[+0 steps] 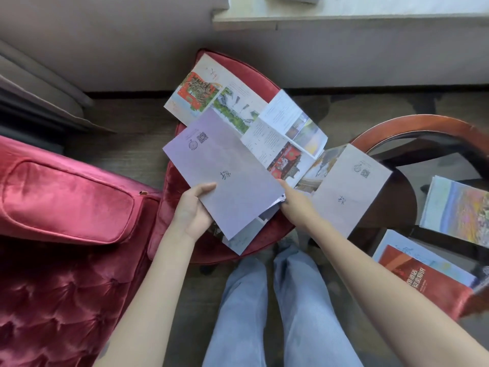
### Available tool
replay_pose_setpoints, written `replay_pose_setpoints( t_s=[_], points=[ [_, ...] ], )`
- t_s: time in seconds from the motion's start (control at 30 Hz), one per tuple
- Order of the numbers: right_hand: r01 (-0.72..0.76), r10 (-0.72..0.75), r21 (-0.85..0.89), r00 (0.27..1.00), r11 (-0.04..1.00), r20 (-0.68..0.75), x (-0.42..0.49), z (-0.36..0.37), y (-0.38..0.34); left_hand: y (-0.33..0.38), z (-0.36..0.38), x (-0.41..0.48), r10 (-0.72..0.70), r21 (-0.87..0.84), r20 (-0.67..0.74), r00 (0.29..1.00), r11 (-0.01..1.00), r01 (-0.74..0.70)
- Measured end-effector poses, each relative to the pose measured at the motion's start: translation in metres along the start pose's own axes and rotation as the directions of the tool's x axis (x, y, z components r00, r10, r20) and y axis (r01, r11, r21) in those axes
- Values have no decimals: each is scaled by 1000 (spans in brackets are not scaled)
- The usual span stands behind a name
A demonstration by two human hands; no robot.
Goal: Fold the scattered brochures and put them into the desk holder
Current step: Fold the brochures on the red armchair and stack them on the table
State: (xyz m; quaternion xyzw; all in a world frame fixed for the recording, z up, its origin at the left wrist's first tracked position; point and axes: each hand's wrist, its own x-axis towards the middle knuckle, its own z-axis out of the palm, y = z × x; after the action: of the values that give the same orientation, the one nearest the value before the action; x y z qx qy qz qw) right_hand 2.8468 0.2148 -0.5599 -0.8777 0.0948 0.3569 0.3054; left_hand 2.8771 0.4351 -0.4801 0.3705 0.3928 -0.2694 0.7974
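A pale lilac brochure (225, 165) lies tilted above a red round stool (267, 234). My left hand (194, 207) grips its lower left edge, thumb on top. My right hand (293, 201) holds its right edge, fingers tucked under the paper. Beneath it an unfolded colourful brochure (238, 102) spreads across the stool. A grey folded brochure (349, 189) lies to the right, half on the stool and half on the glass table. No desk holder is in view.
A red velvet armchair (66, 234) fills the left side. At right stands a round glass table with a wooden rim (412, 125), carrying a painted brochure (457, 210) and a red booklet (423, 282). My legs in jeans (277, 313) are below.
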Motion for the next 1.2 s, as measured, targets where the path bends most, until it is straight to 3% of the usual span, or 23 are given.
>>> replay_pose_setpoints(
  t_s=[0.1, 0.2, 0.33, 0.57, 0.63, 0.67, 0.77, 0.8, 0.9, 1.03, 1.1, 1.2],
  points=[
    [-2, -3, 241, 1000, 970, 21, -9, 2, -7, 3, 4, -5, 4, 4, 56, 998, 1000, -4],
    [100, -77, 370, 994, 924, -76, -21, 5, -16, 5, 14, -8, 77, 88, -22, 997, 993, -75],
    [166, -128, 312, 982, 936, -137, -39, 6, -21, 7, 25, -6, 203, 194, -177, 963, 967, -168],
    [298, -279, 155, 951, 942, -133, -70, 7, -42, -4, 28, -8, 235, 339, -292, 927, 932, -129],
    [309, -294, 171, 950, 936, -106, -75, 3, -48, -8, 23, -8, 306, 556, -294, 906, 825, -98],
    [319, -306, 189, 947, 929, -94, -78, 0, -51, -10, 20, -8, 369, 693, -271, 889, 716, -86],
    [352, -345, 233, 936, 906, -72, -84, -7, -59, -12, 16, -10, 546, 941, 42, 837, 259, -217],
    [362, -357, 229, 932, 903, -67, -85, -8, -61, -13, 17, -11, 545, 944, 167, 821, 150, -292],
    [388, -383, 193, 921, 901, -65, -83, -10, -66, -12, 18, -16, 463, 901, 378, 801, 13, -433],
    [455, -452, 148, 890, 878, -58, -83, -20, -65, 5, 17, -21, 411, 796, 600, 686, -392, -462],
    [466, -464, 117, 885, 877, -46, -81, -25, -61, 20, 19, -21, 363, 752, 647, 670, -453, -480],
    [470, -469, 134, 882, 872, -41, -80, -28, -56, 36, 23, -22, 332, 773, 633, 699, -325, -545]
  ],
)
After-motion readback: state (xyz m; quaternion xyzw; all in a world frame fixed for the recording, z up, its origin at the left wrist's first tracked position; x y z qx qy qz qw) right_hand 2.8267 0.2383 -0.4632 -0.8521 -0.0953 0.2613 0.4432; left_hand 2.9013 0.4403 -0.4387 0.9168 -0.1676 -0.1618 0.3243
